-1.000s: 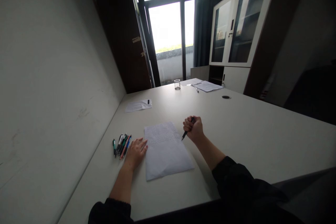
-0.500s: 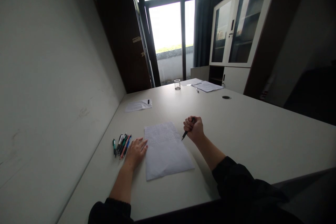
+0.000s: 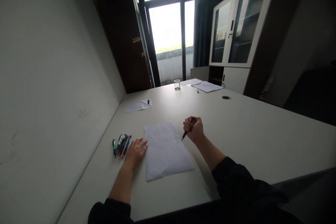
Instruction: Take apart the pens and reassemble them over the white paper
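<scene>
My right hand [image 3: 193, 127] is closed in a fist around a dark pen [image 3: 184, 135], whose tip points down at the right edge of a sheet of paper [image 3: 168, 161]. Rows of small writing cover the upper part of that sheet; its lower part is blank. My left hand [image 3: 137, 152] rests flat with fingers stretched out, fingertips at the sheet's left edge, holding nothing. Just left of it lies a bunch of several pens [image 3: 123, 146] in black, white, pink and blue, with a green pen [image 3: 114, 147] slightly apart.
A white table [image 3: 244, 140] extends ahead, against a wall [image 3: 52, 94] on the left. Farther back lie a plastic-looking packet [image 3: 138, 105], a clear glass [image 3: 177, 84], a stack of papers [image 3: 208, 86] and a pen [image 3: 196, 90]. A round cable hole [image 3: 226, 97] is at the right.
</scene>
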Available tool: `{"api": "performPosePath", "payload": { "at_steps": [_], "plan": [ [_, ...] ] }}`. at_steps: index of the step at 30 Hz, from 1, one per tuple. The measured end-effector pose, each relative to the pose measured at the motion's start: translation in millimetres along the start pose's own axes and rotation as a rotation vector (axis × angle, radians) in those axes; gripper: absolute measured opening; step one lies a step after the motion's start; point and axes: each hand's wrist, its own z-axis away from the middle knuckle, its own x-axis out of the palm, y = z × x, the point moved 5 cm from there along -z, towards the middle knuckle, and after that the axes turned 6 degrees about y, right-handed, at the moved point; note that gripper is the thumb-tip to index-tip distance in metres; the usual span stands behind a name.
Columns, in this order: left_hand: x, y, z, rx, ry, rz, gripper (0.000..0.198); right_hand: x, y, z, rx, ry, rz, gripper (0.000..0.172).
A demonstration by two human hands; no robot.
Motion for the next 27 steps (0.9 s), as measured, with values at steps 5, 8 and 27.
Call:
{"api": "performPosePath", "payload": {
  "at_steps": [5,8,27],
  "plan": [
    [0.0,-0.2,0.3,-0.003,0.008,0.017,0.034,1.3,-0.3,1.0,-0.001,0.002,0.015,0.020],
    [0.3,-0.6,0.1,-0.008,0.010,0.016,0.033,3.1,-0.9,2.5,0.000,-0.002,0.027,0.020],
    [-1.0,0.5,-0.9,-0.002,0.009,0.015,0.034,5.6,-1.5,3.7,0.003,-0.015,-0.019,0.035]
  ]
}}
